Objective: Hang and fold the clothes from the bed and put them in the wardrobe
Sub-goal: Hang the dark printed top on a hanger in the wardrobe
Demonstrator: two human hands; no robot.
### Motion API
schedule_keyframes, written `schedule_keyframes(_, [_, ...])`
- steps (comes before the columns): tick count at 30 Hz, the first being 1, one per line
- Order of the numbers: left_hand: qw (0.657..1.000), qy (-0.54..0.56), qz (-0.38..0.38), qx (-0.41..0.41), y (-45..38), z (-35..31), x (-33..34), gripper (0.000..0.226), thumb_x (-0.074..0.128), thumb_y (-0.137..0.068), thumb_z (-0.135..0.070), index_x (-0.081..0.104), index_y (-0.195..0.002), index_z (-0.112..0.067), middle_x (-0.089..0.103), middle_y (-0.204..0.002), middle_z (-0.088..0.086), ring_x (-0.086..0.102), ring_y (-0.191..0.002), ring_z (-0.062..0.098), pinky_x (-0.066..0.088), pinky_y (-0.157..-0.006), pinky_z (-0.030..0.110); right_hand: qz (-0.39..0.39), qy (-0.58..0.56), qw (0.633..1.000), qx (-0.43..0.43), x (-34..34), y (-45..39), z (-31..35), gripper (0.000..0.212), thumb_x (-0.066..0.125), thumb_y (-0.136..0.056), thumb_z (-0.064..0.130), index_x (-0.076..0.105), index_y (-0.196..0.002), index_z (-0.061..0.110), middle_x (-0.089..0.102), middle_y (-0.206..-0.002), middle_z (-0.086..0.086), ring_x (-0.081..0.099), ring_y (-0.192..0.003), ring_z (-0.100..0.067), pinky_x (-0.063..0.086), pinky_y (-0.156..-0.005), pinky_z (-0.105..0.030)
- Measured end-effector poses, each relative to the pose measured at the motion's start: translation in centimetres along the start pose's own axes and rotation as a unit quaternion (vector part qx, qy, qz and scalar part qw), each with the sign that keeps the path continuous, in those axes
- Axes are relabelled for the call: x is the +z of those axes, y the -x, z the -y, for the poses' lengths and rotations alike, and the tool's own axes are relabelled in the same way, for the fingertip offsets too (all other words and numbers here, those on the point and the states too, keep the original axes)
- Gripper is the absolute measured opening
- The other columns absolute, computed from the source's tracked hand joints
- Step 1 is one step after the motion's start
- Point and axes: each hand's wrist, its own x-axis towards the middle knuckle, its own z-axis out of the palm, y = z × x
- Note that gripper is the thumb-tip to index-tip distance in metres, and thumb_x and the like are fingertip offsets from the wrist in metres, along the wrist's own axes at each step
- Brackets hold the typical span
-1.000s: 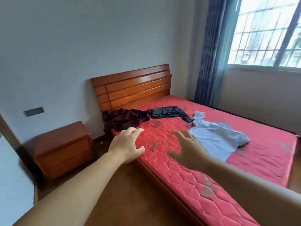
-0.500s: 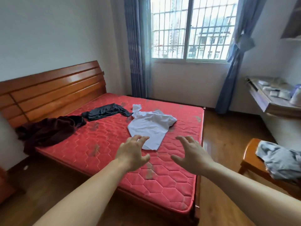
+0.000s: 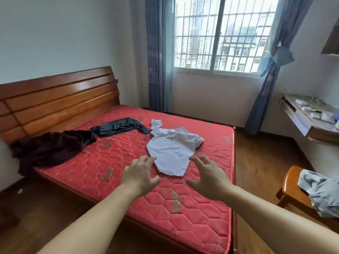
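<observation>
red hexagon-quilted mattress, white shirt, maroon garment, orange-brown headboard

Both bare arms reach forward, side by side. The left hand and right hand hover palm down, fingers spread and loosely curved, holding nothing.

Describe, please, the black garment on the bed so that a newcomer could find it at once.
Start at the red mattress and look toward its wooden headboard. Three garments lie there; the black garment is the middle one, a long narrow strip between the dark maroon heap at the bed's edge and the white shirt. It alone is black, slightly shiny and stretched out thin.
</observation>
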Motion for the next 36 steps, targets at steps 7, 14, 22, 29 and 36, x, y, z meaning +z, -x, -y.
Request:
schedule_keyframes(7, [0.995,-0.023,0.001,-0.096,-1.5,12.4,-1.9,0.071,0.053,-0.082,-0.056,0.030,-0.147,-0.036,0.038,-0.147,-0.007,0.039,-0.131,0.020,0.041,-0.103,0.040,0.024,-0.021,0.996,-0.087,4.5,-9.9,10.1,0.075,0.057,-0.082,0.059,0.027,-0.145,0.031,0.036,-0.143,0.002,0.040,-0.127,-0.023,0.044,-0.098,-0.040])
schedule_keyframes(14, [0.985,-0.045,-0.018,-0.166,-7.7,22.7,-3.6,0.070,0.054,-0.083,-0.055,0.031,-0.147,-0.037,0.038,-0.148,-0.008,0.038,-0.133,0.019,0.040,-0.104,0.039,0.040,-0.048,0.987,-0.151,9.5,-22.9,16.6,0.078,0.057,-0.082,0.060,0.024,-0.146,0.031,0.037,-0.141,0.001,0.042,-0.127,-0.022,0.045,-0.097,-0.040])
schedule_keyframes(22, [0.965,-0.060,-0.021,-0.254,-15.2,34.3,-6.5,0.069,0.054,-0.083,-0.054,0.031,-0.146,-0.038,0.037,-0.148,-0.010,0.040,-0.131,0.018,0.040,-0.100,0.038,0.076,-0.069,0.974,-0.202,13.4,-38.9,25.5,0.076,0.056,-0.083,0.058,0.024,-0.146,0.030,0.036,-0.140,0.002,0.042,-0.123,-0.024,0.045,-0.092,-0.041])
schedule_keyframes(29, [0.954,-0.053,-0.031,-0.294,-19.9,48.0,-8.0,0.068,0.054,-0.084,-0.053,0.030,-0.147,-0.037,0.037,-0.147,-0.010,0.040,-0.130,0.017,0.042,-0.099,0.037,0.108,-0.055,0.968,-0.220,18.6,-50.2,36.0,0.075,0.056,-0.083,0.059,0.025,-0.145,0.031,0.037,-0.138,0.002,0.043,-0.121,-0.023,0.048,-0.090,-0.041])
schedule_keyframes(36, [0.958,-0.026,-0.013,-0.287,-26.8,64.7,-8.8,0.067,0.053,-0.084,-0.051,0.031,-0.146,-0.037,0.037,-0.147,-0.009,0.041,-0.128,0.019,0.043,-0.098,0.038,0.131,-0.016,0.976,-0.172,25.3,-61.5,46.8,0.076,0.054,-0.081,0.056,0.024,-0.146,0.030,0.036,-0.139,0.000,0.042,-0.122,-0.024,0.048,-0.089,-0.043])
